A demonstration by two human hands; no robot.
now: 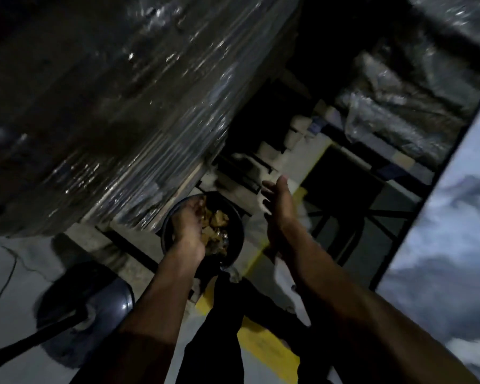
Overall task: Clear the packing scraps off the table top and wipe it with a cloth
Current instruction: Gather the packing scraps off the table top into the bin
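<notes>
The view is dark and blurred. A round black bin (236, 245) stands on the floor below me, holding brownish packing scraps (218, 225). My left hand (189, 225) hangs over the bin's mouth, fingers curled down among the scraps; whether it grips any is unclear. My right hand (279, 206) is to the right of the bin, flat with fingers apart, holding nothing. The pale table top (455, 231) runs along the right edge. No cloth is visible.
A tall stack wrapped in shiny plastic film (117, 106) rises on the left, close to the bin. A dark round fan base with a pole (94, 297) sits at lower left. Yellow floor marking (263, 347) runs under my legs. More wrapped goods (399, 112) lie at upper right.
</notes>
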